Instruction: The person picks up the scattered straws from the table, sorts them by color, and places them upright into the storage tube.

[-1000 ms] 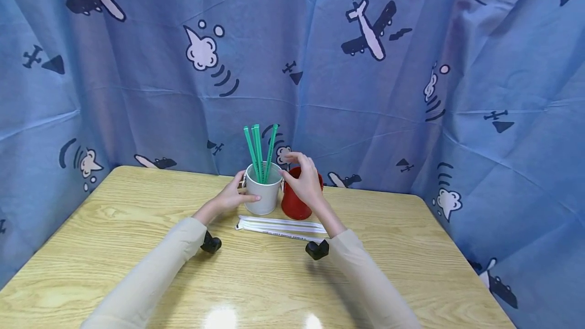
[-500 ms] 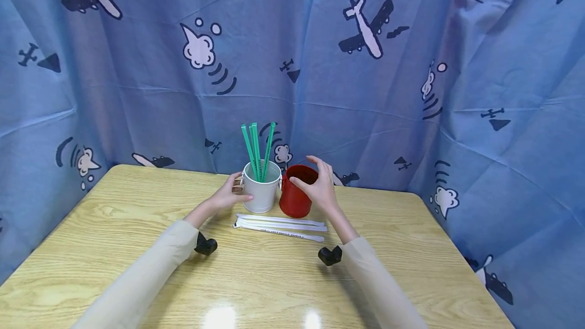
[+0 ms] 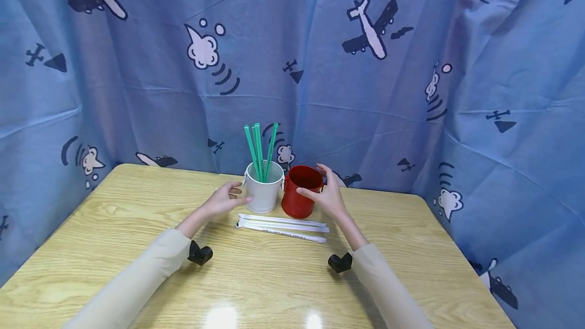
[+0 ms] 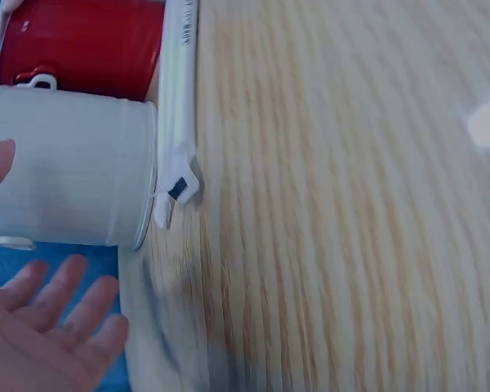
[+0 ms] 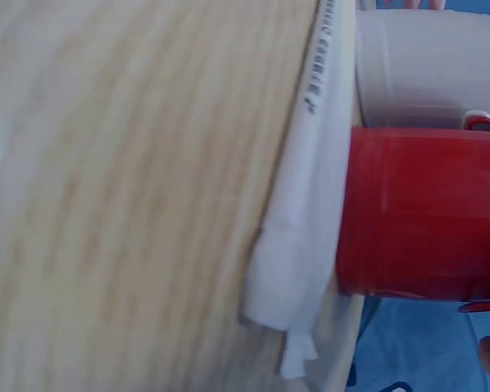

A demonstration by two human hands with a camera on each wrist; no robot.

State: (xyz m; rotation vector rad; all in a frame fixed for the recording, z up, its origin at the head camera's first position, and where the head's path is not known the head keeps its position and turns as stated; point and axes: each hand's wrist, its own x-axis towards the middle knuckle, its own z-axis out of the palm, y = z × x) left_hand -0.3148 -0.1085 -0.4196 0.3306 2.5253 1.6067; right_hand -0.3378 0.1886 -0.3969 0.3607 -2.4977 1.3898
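Several green straws stand in a small white bucket at the back of the table. My left hand is at its left side, thumb towards the front and the other fingers spread apart from its wall, as the left wrist view shows. Close against the white bucket's right side stands a red bucket, whose visible inside is dark. My right hand is spread at its right side, thumb across the front near the rim. Several white paper-wrapped straws lie side by side in front of both buckets.
Behind the wooden table hangs a blue curtain printed with planes, close to the back edge. Both buckets stand near that edge. A black wrist camera hangs under the left sleeve, another black camera under the right.
My right hand has moved right, from over the red bucket's mouth to its right side. My left hand has drawn slightly left, away from the white bucket. The buckets and straws stay put.
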